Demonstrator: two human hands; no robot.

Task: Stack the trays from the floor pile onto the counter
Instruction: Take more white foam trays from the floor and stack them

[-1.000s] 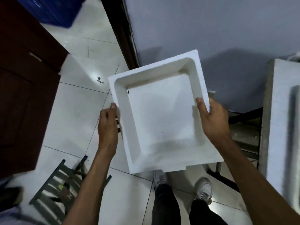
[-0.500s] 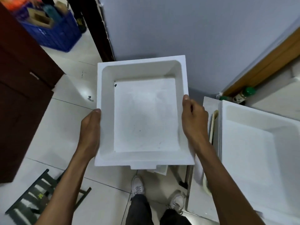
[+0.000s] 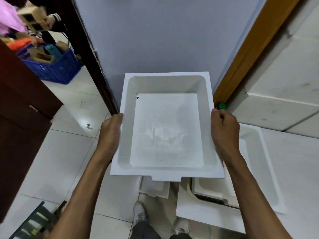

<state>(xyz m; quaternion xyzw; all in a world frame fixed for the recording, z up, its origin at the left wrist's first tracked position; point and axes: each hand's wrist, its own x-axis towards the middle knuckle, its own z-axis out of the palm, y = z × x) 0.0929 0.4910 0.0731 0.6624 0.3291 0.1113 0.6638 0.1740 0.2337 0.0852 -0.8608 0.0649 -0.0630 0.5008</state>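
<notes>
I hold a white foam tray (image 3: pixel 166 128) level in front of me, open side up, above the floor. My left hand (image 3: pixel 110 133) grips its left rim and my right hand (image 3: pixel 224 131) grips its right rim. To the right, another white tray (image 3: pixel 259 169) lies on the white counter (image 3: pixel 296 161), partly hidden by my right arm and the held tray. A smaller piece of white tray (image 3: pixel 153 188) shows just below the held tray's near edge.
A grey wall (image 3: pixel 164 35) faces me. A dark wooden cabinet (image 3: pixel 20 118) stands at the left, with a blue crate (image 3: pixel 53 66) of boxes behind it. A green bottle cap (image 3: pixel 221 106) peeks beside the orange door frame (image 3: pixel 255 49). A metal rack (image 3: pixel 34 221) lies on the floor.
The tray has turned square to me and moved right, toward the counter tray. The view has swung right, so more of the counter and tiled wall shows.
</notes>
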